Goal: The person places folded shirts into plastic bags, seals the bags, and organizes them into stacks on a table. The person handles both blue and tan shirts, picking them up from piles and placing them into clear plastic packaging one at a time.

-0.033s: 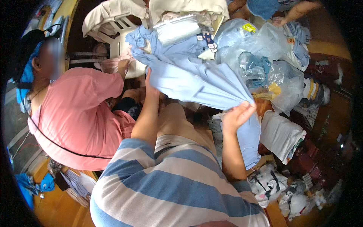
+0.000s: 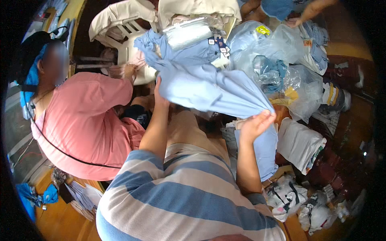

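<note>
A pale blue cloth (image 2: 209, 86) is being spread between two bare hands, on the wearer's side of the pack (image 2: 188, 33) (a clear plastic one, glossy on top). By the left hand (image 2: 161, 95), below and slightly left of the pack, the cloth's left part is being gripped; the thumb is showing, while the fingers are mostly being hidden by the fabric. By the right hand (image 2: 257, 123), below and well right of the pack, a corner is being pinched between thumb and bent fingers, and long folds are being drawn toward that corner. Toward the pack, the cloth is being seen against other blue garments (image 2: 197, 54); where one ends and the next begins cannot be told. Just right of the pack, white tags (image 2: 211, 41) are being shown on dark fabric. Farther right of it, garments are being enclosed by clear bags (image 2: 295, 38), with another person's hand (image 2: 294, 22) being held near them. Left of the pack, pink fabric (image 2: 139, 59) is being borne by a white chair (image 2: 146, 77), and beside it a hand is being rested by a co-worker (image 2: 84, 120). Below and right of the pack, a blue shirt (image 2: 265, 152) is being partly covered by the right forearm.
</note>
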`<state>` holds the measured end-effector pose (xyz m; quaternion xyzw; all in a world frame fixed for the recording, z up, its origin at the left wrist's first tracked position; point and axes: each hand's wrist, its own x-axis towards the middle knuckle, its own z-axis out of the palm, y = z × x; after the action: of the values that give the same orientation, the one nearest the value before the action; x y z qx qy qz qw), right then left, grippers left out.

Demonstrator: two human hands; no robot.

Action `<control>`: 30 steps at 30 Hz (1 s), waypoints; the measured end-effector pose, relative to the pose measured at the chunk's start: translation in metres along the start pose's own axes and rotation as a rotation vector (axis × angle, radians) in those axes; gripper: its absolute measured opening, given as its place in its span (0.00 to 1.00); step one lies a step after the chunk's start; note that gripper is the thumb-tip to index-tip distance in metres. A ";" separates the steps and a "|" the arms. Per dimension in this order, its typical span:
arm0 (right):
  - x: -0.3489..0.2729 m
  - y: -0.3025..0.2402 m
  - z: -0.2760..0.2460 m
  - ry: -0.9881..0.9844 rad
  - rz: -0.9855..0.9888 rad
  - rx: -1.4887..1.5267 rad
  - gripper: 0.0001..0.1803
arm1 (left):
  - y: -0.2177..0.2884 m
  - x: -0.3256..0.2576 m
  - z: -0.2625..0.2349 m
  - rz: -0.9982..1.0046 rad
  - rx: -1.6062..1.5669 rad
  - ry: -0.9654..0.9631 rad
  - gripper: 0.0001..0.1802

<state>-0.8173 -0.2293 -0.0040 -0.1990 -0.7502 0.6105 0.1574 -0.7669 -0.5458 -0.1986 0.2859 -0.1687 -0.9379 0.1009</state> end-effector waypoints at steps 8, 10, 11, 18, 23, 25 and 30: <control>0.027 0.012 -0.136 0.149 0.154 0.243 0.14 | -0.005 -0.123 0.084 -0.142 0.164 0.052 0.25; 0.032 0.031 -0.162 0.216 0.283 0.395 0.15 | -0.013 -0.143 0.119 -0.279 0.163 -0.161 0.21; 0.030 0.052 -0.179 0.234 0.368 0.425 0.15 | -0.020 -0.152 0.132 -0.294 0.206 -0.253 0.20; -0.073 0.109 -0.208 -0.105 0.679 0.330 0.14 | -0.093 -0.240 0.296 -0.108 0.895 -0.608 0.20; -0.105 0.035 -0.189 -0.980 0.749 0.606 0.32 | -0.116 -0.270 0.362 -0.287 0.666 -0.559 0.22; -0.096 0.006 -0.170 -0.963 0.707 0.990 0.36 | -0.118 -0.275 0.376 -0.259 0.755 -0.656 0.17; -0.031 0.024 -0.160 -0.325 0.655 1.565 0.31 | -0.104 -0.285 0.402 0.177 1.019 -0.839 0.09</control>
<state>-0.7116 -0.1038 0.0057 -0.1498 -0.0321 0.9872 -0.0439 -0.7733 -0.2646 0.2190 -0.1065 -0.6387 -0.7607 -0.0446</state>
